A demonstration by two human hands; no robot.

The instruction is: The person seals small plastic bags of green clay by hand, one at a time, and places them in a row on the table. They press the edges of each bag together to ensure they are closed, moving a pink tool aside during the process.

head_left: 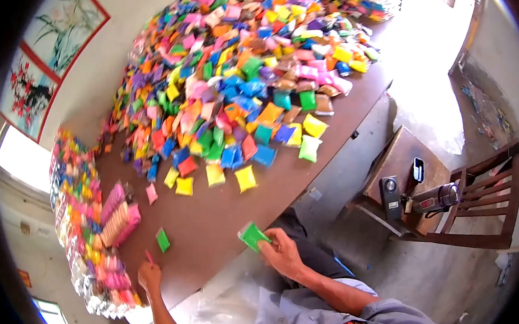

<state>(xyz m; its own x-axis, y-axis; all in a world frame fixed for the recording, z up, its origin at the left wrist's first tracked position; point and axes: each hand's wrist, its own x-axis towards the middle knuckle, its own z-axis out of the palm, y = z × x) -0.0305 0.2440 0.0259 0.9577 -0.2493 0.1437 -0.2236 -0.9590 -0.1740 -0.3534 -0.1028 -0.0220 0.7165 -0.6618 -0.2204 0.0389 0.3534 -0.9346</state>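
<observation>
In my right hand [282, 254], a small clear packet with bright green filling [252, 236] is pinched by one edge, held up by the table's near edge. My left hand [149, 275] is closed around a thin pink piece [149, 255] above the table's left part; its kind is too small to make out. Another green packet [162, 239] lies on the brown table [208, 241], just beyond that hand. A large heap of soft packets in many colours [216, 95] covers the far side, with yellow packets [245, 179] at its near border.
Stacked rows of pink packets [116, 216] lie left on the table, beside a long bank of bagged packets [73, 181]. To the right stand a small wooden table [410, 149] with a flask [436, 197] and a dark device [390, 197], and a wooden chair [486, 212].
</observation>
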